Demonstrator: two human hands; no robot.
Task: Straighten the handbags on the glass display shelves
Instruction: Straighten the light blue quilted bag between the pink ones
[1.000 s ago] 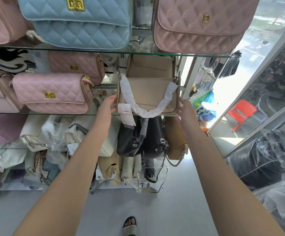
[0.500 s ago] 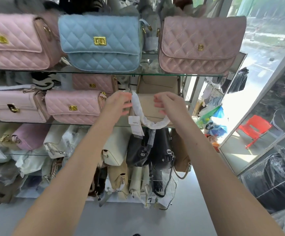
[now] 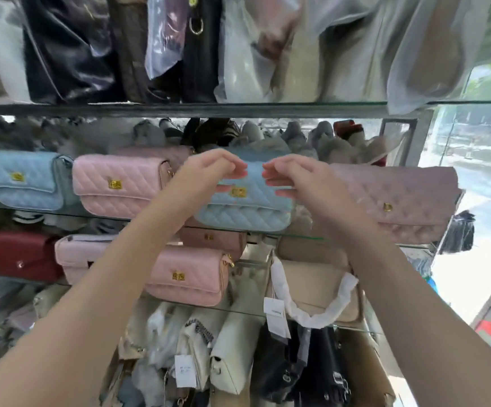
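A light blue quilted handbag (image 3: 247, 212) with a gold clasp stands on a glass shelf (image 3: 306, 238), between a pink quilted bag (image 3: 115, 186) and a dusty-pink quilted bag (image 3: 400, 207). My left hand (image 3: 209, 171) and my right hand (image 3: 300, 180) are raised in front of the blue bag's upper flap. Their fingertips point at each other, a small gap apart. The fingers are loosely curved, thumbs below, with nothing visibly held. One shelf down stands a beige bag (image 3: 311, 277), its paper-wrapped handle hanging over the front.
Another light blue bag (image 3: 18, 183) sits at the far left. The shelf below carries a red bag (image 3: 18, 257) and a pink quilted bag (image 3: 188, 277). Plastic-wrapped bags crowd the top shelf (image 3: 238, 108) overhead. More bags hang underneath. A window lies to the right.
Both hands have left the beige bag's wrapped handle and risen one shelf, to the front of the light blue quilted bag. My view has tilted upward.
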